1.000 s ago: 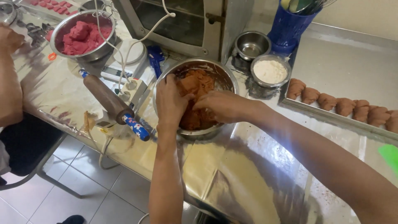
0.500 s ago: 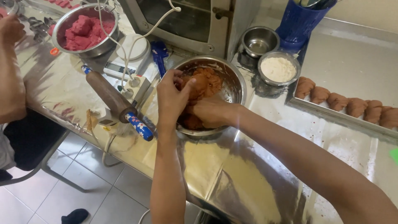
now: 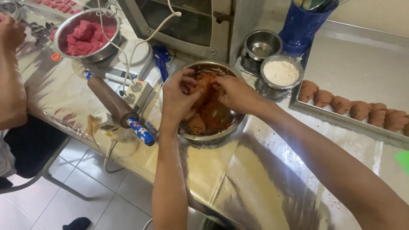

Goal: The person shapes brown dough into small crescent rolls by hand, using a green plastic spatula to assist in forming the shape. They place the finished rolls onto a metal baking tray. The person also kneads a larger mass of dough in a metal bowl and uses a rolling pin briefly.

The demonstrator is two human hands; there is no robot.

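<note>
A steel mixing bowl (image 3: 213, 135) sits on the steel table and holds orange-brown dough (image 3: 211, 111). Both my hands are inside the bowl. My left hand (image 3: 179, 96) grips the dough from the left side, fingers curled into it. My right hand (image 3: 236, 93) clasps the top of the same lump from the right. The two hands nearly touch above the dough. Part of the dough is hidden beneath my fingers.
A wooden rolling pin (image 3: 111, 102) with blue handles lies left of the bowl. Behind are a bowl of red dough (image 3: 85, 34), a scale (image 3: 128, 64), a small flour bowl (image 3: 280, 72), an empty steel bowl (image 3: 261, 44) and a blue utensil cup (image 3: 301, 27). Shaped brown pieces (image 3: 358, 110) line a tray at right. Another person's arm (image 3: 12, 76) rests at far left.
My hands have shifted within the bowl, pulling the dough up and together. The camera view has tilted slightly lower and closer.
</note>
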